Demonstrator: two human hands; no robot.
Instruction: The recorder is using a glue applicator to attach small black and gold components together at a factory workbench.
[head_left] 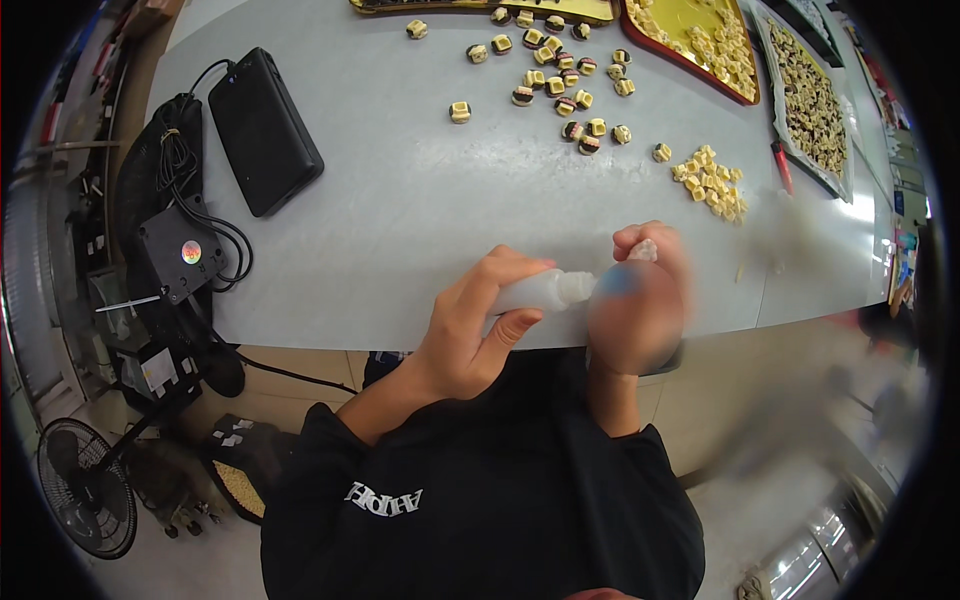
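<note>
My left hand (465, 335) is wrapped round a small white plastic bottle (528, 292), which lies on its side with its neck pointing right. Close to the bottle's neck, my right hand (645, 325) is closed and partly smeared by blur, with a bluish patch over it. A small whitish piece (645, 251) shows at its fingertips; its kind cannot be made out. Both hands are above the near edge of the grey table (380, 220). Past my right hand sits a heap of small cream-coloured square pieces (712, 182).
Several small cream-and-dark pieces (555, 86) are scattered at the far middle. A red-rimmed yellow tray (757, 95) and a lined tray (845, 185) of small parts stand far right, near a red tool (781, 167). Left are a black flat box (262, 130) and cables (180, 165).
</note>
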